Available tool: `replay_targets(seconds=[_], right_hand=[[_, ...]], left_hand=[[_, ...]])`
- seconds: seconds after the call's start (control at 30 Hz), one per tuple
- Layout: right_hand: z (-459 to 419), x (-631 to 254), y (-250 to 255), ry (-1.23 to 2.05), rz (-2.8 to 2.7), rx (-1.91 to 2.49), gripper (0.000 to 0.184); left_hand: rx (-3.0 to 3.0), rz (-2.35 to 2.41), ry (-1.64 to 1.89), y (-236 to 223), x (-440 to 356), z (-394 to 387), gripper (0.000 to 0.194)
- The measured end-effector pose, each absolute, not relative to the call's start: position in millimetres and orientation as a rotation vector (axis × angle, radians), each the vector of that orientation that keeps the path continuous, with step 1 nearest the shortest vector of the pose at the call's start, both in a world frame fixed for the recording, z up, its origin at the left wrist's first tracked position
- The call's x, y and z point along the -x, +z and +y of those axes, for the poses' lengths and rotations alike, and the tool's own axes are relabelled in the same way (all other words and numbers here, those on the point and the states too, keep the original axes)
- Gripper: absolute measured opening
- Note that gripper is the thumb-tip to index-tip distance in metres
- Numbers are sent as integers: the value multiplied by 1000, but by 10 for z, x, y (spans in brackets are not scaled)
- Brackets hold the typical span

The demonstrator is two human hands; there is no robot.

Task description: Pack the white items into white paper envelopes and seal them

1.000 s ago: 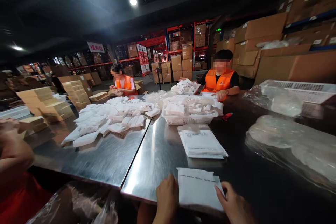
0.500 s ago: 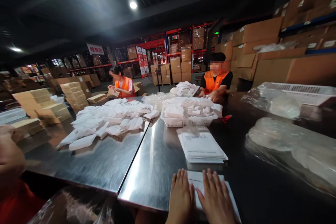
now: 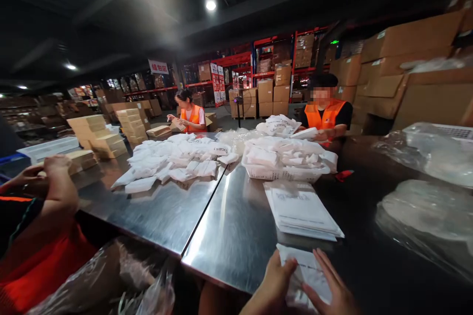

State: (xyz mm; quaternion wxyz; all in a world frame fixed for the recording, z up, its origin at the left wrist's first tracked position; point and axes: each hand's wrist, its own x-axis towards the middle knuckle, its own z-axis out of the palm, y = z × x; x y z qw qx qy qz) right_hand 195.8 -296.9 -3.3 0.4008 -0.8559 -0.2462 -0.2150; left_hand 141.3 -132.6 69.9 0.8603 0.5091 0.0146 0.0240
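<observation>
A white printed plastic bag lies at the near edge of the metal table, between my two hands. My left hand pinches its left side, thumb on top and fingers curled beneath. On the other side, my right hand rests along the bag with fingers stretched out and the thumb apart on its surface. Just beyond lies a stack of flat white bags. Behind that stack stands a white perforated basket heaped with folded white packets.
A pile of white packets covers the left table. Clear plastic bags lie at right. Two co-workers in orange vests sit across; another person's hands are at left, near stacked cardboard boxes. A seam splits the metal table.
My hands lay flat on the bag; now the left one grips its side and the right one has shifted to the right edge. The view has turned left, and the opposite co-worker now holds a white packet.
</observation>
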Motion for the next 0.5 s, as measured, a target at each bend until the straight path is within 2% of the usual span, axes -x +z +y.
replay_targets(seconds=[0.1, 0.2, 0.37, 0.5], right_hand=[[-3109, -2010, -25, -205, -486, 1960, 76], [-3161, -1976, 122, 85, -399, 1718, 76], [-3093, -1813, 367, 172, -246, 1439, 73], [-3044, -1711, 467, 301, -261, 1317, 82]], left_hand=[[-887, 4, -55, 742, -1382, -1379, 55], [-788, 52, -86, 803, -1306, -1348, 45], [-807, 74, -98, 853, -1197, -1282, 43], [-841, 129, -108, 812, -1180, -1306, 45]])
